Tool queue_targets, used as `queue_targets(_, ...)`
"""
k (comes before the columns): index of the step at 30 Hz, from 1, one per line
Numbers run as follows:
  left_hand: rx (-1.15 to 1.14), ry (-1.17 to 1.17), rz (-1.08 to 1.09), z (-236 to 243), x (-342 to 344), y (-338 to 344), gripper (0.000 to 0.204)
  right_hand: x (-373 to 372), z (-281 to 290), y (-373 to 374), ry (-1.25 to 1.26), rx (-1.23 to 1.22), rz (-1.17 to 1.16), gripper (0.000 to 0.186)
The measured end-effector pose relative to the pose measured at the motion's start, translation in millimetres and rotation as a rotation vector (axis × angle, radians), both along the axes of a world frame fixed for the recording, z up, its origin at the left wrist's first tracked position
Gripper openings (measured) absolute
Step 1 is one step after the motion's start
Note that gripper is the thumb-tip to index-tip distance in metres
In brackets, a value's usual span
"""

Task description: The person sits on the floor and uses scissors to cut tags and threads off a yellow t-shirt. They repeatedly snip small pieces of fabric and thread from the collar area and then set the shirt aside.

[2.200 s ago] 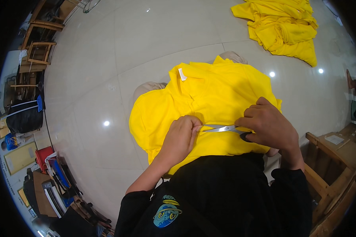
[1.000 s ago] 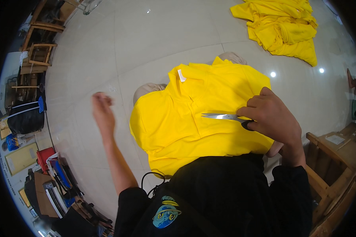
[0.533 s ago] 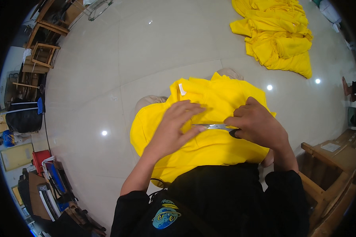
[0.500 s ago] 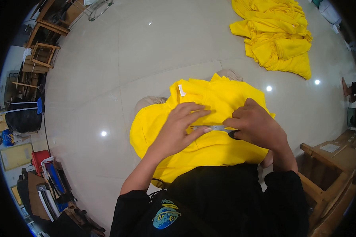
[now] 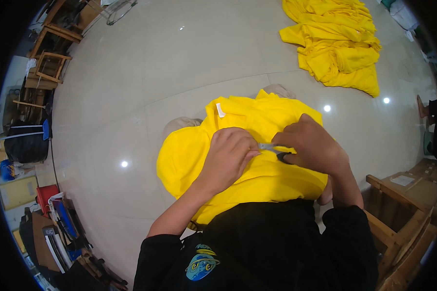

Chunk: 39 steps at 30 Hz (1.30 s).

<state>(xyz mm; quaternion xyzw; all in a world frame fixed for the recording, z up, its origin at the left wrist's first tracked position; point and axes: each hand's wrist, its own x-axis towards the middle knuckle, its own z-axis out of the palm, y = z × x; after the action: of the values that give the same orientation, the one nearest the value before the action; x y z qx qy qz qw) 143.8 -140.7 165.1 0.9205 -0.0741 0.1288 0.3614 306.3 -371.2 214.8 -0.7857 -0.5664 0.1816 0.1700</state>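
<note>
A yellow garment [image 5: 281, 182] lies spread over my lap, with a small white tag [image 5: 220, 110] near its far edge. My right hand [image 5: 315, 145] grips a pair of scissors [image 5: 266, 146] by dark handles, the blades pointing left. At the blade end, my left hand [image 5: 232, 154] is closed with thumb and fingertips pinched together. Its fingers cover the scissor tips, and whatever they pinch is too hidden to make out. Both hands are over the middle of the garment.
A heap of yellow garments [image 5: 337, 51] lies on the tiled floor, far right. A wooden frame [image 5: 395, 228] and cardboard box stand close on my right. Stools [image 5: 53, 65], a black bag [image 5: 28, 143] and stacked goods line the left. Another person's foot [image 5: 421, 106] shows far right.
My left hand has closed from spread fingers into a pinch at the scissor blades. The scissors, in my right hand, have tilted and shifted slightly away from me.
</note>
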Motion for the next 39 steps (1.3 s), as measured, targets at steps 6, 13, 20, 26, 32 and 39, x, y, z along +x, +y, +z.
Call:
queue_targets(6, -0.515, -0.055, 0.336, -13.1, -24.1, 47.8, 0.011, 31.7, 3.6, -36.3, 0.076, -0.031, -0.404, 0.044)
queue_targets(13, -0.037, 0.239, 1.219, -96.3, -116.7, 328.0, 0.042, 42.7, 11.3, -72.0, 0.163, -0.024, -0.666, 0.045)
queue_targets(20, -0.092, 0.279, 0.702, -53.8, -72.1, 183.3, 0.028, 20.7, -6.0, -54.7, 0.307, 0.177, -0.608, 0.047)
queue_targets(26, -0.232, 0.477, 0.029, -15.9, -65.2, 20.0, 0.022, 0.8, -19.2, -12.2, 0.343, 0.288, -0.467, 0.048)
queue_targets(32, -0.238, 0.334, -0.018, -37.3, -77.0, 10.1, 0.020, -6.6, 2.4, -24.7, 0.214, -0.102, -0.227, 0.035)
queue_targets(39, -0.280, 0.396, 0.019, -43.1, -75.7, 11.3, 0.012, -15.8, 11.3, -36.6, 0.145, -0.179, -0.005, 0.041)
